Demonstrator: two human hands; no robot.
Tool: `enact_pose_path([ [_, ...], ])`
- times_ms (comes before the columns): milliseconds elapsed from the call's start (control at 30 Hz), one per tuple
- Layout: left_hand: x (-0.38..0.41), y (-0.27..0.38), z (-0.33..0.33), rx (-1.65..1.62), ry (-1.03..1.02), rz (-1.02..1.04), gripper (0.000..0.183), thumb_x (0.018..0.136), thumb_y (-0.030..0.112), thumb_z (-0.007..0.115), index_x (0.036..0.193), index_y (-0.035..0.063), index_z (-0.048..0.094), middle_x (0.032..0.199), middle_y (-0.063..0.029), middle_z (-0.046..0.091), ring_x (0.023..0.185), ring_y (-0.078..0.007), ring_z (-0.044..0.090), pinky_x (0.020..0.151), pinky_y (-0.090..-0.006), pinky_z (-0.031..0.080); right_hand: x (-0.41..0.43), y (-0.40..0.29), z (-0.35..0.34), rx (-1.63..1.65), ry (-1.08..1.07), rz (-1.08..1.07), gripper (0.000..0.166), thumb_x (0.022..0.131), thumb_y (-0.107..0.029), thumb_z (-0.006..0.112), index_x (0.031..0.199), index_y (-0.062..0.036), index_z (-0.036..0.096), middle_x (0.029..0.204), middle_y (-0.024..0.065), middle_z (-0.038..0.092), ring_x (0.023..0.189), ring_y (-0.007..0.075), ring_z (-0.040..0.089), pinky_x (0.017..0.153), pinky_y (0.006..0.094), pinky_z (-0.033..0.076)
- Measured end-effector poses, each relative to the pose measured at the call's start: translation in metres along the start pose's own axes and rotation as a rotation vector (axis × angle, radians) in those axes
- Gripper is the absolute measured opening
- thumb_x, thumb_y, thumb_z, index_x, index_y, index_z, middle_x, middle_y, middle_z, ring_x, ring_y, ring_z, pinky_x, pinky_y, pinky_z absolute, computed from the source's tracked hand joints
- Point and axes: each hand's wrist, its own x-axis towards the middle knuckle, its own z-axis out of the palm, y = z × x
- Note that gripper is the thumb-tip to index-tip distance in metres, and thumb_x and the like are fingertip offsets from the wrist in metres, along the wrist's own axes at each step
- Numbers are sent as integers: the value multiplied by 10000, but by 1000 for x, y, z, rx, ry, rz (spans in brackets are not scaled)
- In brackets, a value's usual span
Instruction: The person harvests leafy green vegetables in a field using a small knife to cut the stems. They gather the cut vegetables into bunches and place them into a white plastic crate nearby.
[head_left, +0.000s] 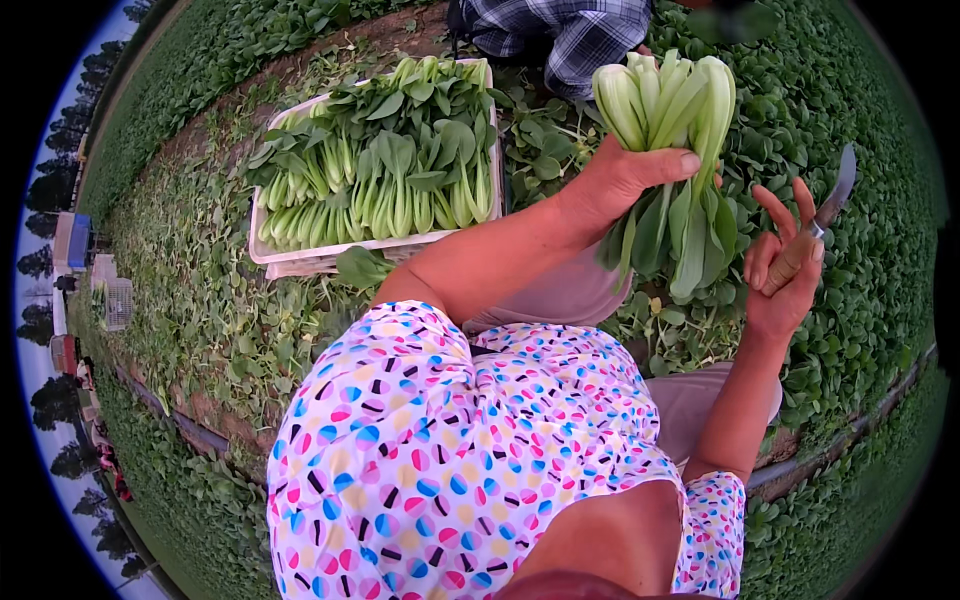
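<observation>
My left hand (626, 176) grips a bunch of bok choy (664, 105), its pale stem ends pointing up and away and its dark leaves hanging toward my lap. The fingers behind the bunch are mostly hidden. To the right, my right hand (787, 274) is closed around the wooden handle of a small curved knife (838, 184), with a couple of fingers raised off it. The blade points up and away from the bunch, not touching it. Left of my left forearm sits a white plastic crate (375, 246) filled with rows of bok choy (397, 165).
A person in a plaid shirt (592, 37) crouches beyond the crate. Dense growing bok choy (862, 322) covers the ground at my right. Cut leaves (217, 322) litter the soil at left. A dark hose (795, 471) runs behind me. Another crate (118, 304) stands far left.
</observation>
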Motion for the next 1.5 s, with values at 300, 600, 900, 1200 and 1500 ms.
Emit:
enact_pose_path([
  [300, 15, 226, -264, 1936, 981, 59, 691, 770, 378, 750, 1349, 78, 521, 1183, -113, 691, 1075, -301, 666, 921, -430, 505, 16, 43, -106, -143, 298, 374, 345, 991, -295, 574, 1229, -46, 591, 886, 79, 692, 426, 48, 415, 374, 215, 317],
  [600, -35, 203, -460, 1743, 1157, -686, 1108, 699, 770, 649, 1556, 199, 237, 1513, -244, 385, 1346, -383, 462, 1040, -532, 411, -13, 89, -127, -274, 424, 573, 286, 988, -291, 595, 1174, -74, 611, 775, 46, 663, 392, 64, 412, 358, 235, 308],
  [900, -54, 159, -463, 1983, 871, -870, 779, 934, 620, 441, 1529, 143, 285, 1443, -237, 462, 1212, -446, 560, 992, -555, 440, -20, 116, -119, -348, 464, 637, 286, 983, -290, 605, 1167, -72, 608, 752, 32, 641, 408, 59, 413, 349, 229, 315],
  [1200, -66, 143, -439, 2205, 879, -863, 641, 975, 509, 471, 1474, 129, 340, 1420, -185, 478, 1289, -395, 492, 985, -623, 403, -29, 142, -110, -338, 377, 653, 272, 991, -280, 598, 1169, -74, 605, 747, 19, 640, 429, 36, 400, 364, 218, 292],
  [1500, -74, 152, -558, 2322, 629, -824, 541, 863, 124, 682, 1355, 63, 465, 1247, -160, 624, 1080, -334, 652, 884, -395, 522, -21, 149, -105, -228, 355, 660, 280, 984, -238, 608, 1180, -38, 629, 778, 35, 660, 435, 54, 436, 383, 229, 344],
])
